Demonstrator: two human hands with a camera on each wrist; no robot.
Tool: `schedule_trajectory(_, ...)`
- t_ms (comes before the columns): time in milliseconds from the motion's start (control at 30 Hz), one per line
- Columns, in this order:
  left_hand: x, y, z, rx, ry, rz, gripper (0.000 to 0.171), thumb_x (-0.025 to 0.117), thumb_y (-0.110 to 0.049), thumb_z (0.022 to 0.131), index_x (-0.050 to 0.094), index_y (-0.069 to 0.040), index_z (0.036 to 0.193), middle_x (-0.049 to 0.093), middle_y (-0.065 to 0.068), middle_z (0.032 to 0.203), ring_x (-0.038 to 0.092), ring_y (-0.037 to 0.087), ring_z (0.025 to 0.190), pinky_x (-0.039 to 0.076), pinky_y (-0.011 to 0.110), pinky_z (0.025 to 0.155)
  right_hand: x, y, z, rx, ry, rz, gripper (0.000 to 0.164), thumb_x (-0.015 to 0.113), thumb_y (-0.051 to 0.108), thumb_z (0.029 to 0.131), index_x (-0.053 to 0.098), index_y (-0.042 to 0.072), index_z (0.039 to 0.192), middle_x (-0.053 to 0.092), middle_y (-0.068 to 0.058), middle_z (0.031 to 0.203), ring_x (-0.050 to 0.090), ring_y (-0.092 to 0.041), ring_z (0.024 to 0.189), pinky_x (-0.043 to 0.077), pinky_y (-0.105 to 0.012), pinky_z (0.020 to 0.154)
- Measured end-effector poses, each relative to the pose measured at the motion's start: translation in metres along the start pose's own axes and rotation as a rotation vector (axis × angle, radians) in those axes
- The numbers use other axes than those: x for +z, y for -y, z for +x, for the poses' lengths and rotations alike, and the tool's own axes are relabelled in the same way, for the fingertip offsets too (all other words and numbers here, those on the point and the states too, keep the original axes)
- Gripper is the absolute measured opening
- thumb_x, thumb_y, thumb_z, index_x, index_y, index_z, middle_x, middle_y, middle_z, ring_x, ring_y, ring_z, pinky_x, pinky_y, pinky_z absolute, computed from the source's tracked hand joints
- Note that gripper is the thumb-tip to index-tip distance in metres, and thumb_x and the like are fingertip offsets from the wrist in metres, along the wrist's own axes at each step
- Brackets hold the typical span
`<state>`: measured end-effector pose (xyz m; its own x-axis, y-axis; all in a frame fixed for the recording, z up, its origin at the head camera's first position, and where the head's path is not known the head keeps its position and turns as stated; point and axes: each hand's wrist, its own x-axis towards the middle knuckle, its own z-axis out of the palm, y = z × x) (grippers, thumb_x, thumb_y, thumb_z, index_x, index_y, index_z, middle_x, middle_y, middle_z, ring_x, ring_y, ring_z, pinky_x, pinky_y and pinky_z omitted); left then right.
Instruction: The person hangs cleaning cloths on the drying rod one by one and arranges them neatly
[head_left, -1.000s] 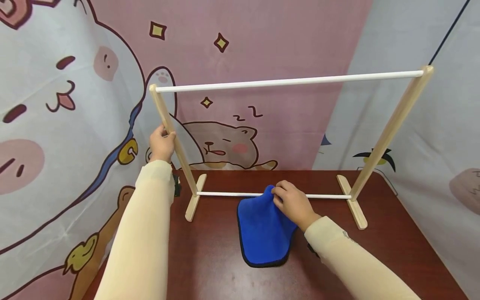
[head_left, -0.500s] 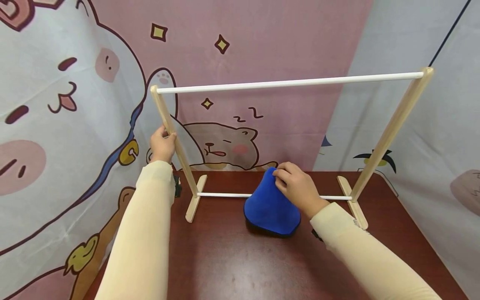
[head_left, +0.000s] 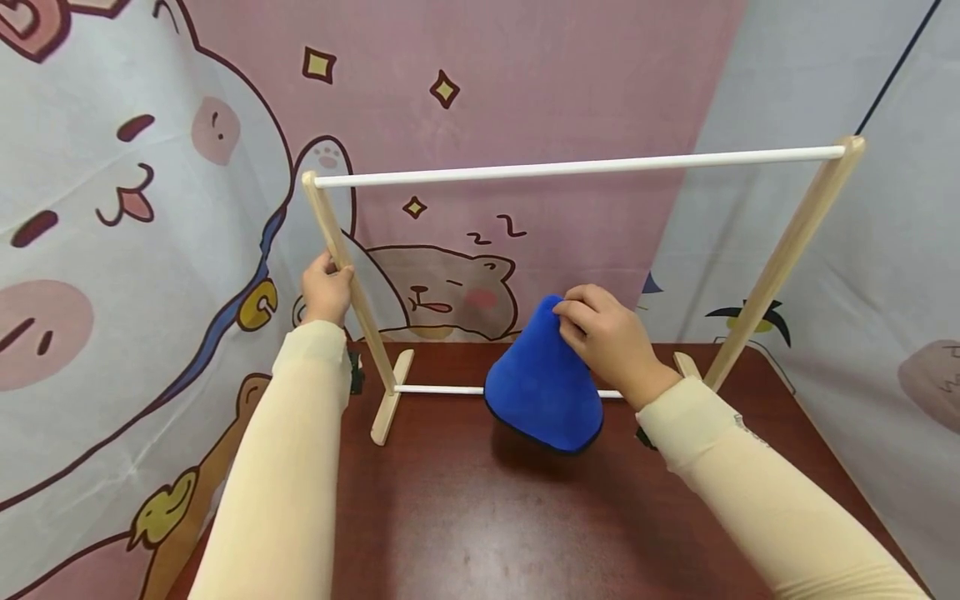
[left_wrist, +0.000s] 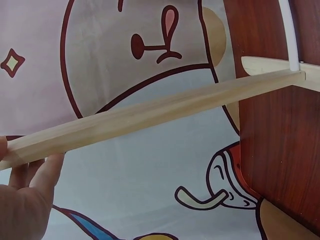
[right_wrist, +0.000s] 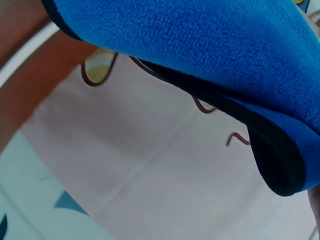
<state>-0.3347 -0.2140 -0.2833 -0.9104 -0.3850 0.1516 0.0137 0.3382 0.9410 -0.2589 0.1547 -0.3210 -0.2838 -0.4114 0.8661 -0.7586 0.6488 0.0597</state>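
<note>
A blue towel (head_left: 543,387) with a dark edging hangs from my right hand (head_left: 611,337), which pinches it near its top corner. Its lower edge is lifted off the table, in front of the rack's low white bar. Close up in the right wrist view, the fuzzy towel (right_wrist: 200,45) shows a folded-over black border; little of the hand is visible there. My left hand (head_left: 327,292) grips the left wooden post (head_left: 363,312) of the drying rack about midway up. In the left wrist view, the fingers of the left hand (left_wrist: 27,205) curl around the post (left_wrist: 150,112).
The rack's white top bar (head_left: 577,168) spans above both hands, joined to the right post (head_left: 783,258). Its left foot (head_left: 384,417) stands on the dark red table (head_left: 465,517). A cartoon-printed cloth (head_left: 525,83) hangs close behind and at both sides.
My right hand has risen, lifting the towel from lying on the table until it hangs in the air. The left hand has stayed on the post.
</note>
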Motion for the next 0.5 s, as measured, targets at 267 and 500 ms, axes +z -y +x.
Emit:
schedule_trajectory(267, 0.000, -0.005, -0.004, 0.009, -0.006, 0.001, 0.048, 0.050, -0.009, 0.100, 0.042, -0.016, 0.147, 0.052, 0.020, 0.136, 0.053, 0.033, 0.122, 0.045, 0.042, 0.100, -0.019, -0.003, 0.027, -0.010, -0.029, -0.025, 0.012, 0.066, -0.011, 0.079, 0.069, -0.006, 0.089, 0.060, -0.020, 0.089, 0.060, -0.032, 0.076, 0.054, -0.041, 0.064)
schedule_trajectory(500, 0.000, -0.004, -0.004, -0.001, -0.008, 0.002, 0.048, 0.050, -0.009, 0.100, 0.043, -0.014, 0.147, 0.053, 0.019, 0.135, 0.054, 0.033, 0.121, 0.046, 0.041, 0.099, -0.033, -0.005, 0.046, 0.009, -0.046, -0.024, 0.010, 0.064, -0.010, 0.081, 0.069, -0.005, 0.088, 0.060, -0.020, 0.090, 0.059, -0.032, 0.078, 0.053, -0.041, 0.064)
